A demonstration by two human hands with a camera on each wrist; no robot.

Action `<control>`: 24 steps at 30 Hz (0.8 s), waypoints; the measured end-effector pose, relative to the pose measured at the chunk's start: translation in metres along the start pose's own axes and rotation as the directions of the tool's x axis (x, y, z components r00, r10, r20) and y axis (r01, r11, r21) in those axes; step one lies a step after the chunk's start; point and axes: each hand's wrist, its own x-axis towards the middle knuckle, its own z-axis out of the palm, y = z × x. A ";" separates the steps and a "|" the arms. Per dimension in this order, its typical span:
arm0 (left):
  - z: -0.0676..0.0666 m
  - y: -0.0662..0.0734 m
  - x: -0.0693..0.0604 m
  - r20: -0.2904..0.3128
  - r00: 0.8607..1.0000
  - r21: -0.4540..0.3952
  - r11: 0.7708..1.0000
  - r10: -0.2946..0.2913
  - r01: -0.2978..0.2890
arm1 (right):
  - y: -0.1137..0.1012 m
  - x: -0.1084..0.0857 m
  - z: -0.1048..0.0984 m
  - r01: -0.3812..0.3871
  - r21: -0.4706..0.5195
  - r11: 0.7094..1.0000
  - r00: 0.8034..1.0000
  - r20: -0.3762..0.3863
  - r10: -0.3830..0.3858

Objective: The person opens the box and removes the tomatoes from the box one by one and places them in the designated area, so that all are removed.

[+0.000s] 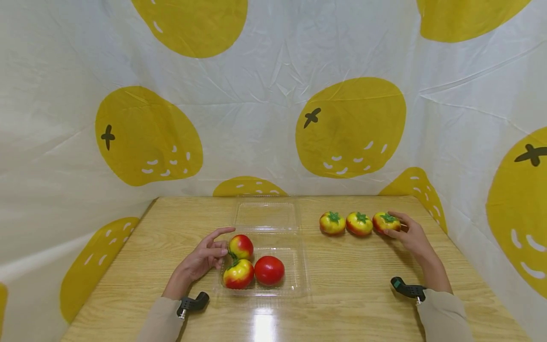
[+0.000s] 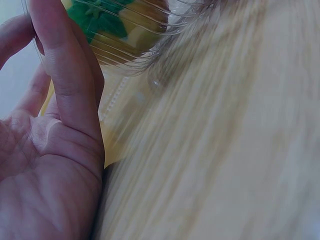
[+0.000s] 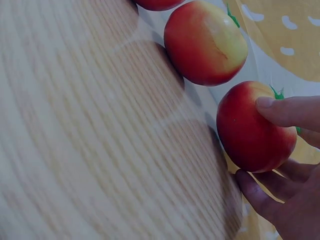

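In the head view, my right hand [image 1: 412,235] grips the rightmost red-and-yellow tomato [image 1: 380,222] of a row on the table. The right wrist view shows the thumb on the side of this tomato [image 3: 252,132] and fingers beneath it. My left hand [image 1: 202,256] is at the left side of a clear plastic clamshell container [image 1: 295,273], its fingers fairly straight and touching the wall. Inside lie a plain red tomato [image 1: 269,270] and two red-and-yellow tomatoes, one farther back [image 1: 242,246] and one nearer [image 1: 239,275]. The left wrist view shows a green-topped one through the ribbed wall.
Two more red-and-yellow tomatoes, one on the left [image 1: 332,223] and one in the middle [image 1: 359,223], stand left of the gripped one. The container's lid [image 1: 265,214] lies folded back. A fruit-printed curtain [image 1: 256,128] surrounds the wooden table [image 1: 346,285].
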 end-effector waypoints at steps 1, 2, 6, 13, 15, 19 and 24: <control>0.000 0.000 0.000 -0.003 1.000 0.001 1.000 -0.003 0.003 | 0.001 0.000 0.000 -0.002 0.004 1.000 1.000 0.003 0.002; 0.000 0.000 0.000 -0.005 1.000 0.001 1.000 -0.005 0.005 | 0.001 0.000 0.000 -0.006 0.004 1.000 1.000 0.007 0.005; 0.001 0.000 0.000 -0.009 1.000 0.004 1.000 -0.007 0.007 | 0.003 0.000 -0.001 -0.004 -0.001 1.000 1.000 0.012 0.004; 0.002 0.000 0.000 -0.004 1.000 0.003 1.000 0.000 0.000 | 0.005 0.002 -0.002 -0.004 0.010 1.000 1.000 0.005 0.004; 0.002 0.000 0.000 -0.002 1.000 0.003 1.000 0.003 -0.003 | 0.005 0.003 -0.002 -0.017 0.006 1.000 1.000 0.000 0.017; 0.001 0.000 0.000 0.001 1.000 -0.002 1.000 0.002 -0.002 | 0.006 0.003 -0.001 -0.032 0.022 0.999 0.999 -0.020 0.032; 0.000 -0.001 0.000 -0.003 1.000 -0.009 1.000 -0.004 0.004 | 0.008 0.002 0.002 -0.014 0.053 0.998 0.999 -0.034 0.016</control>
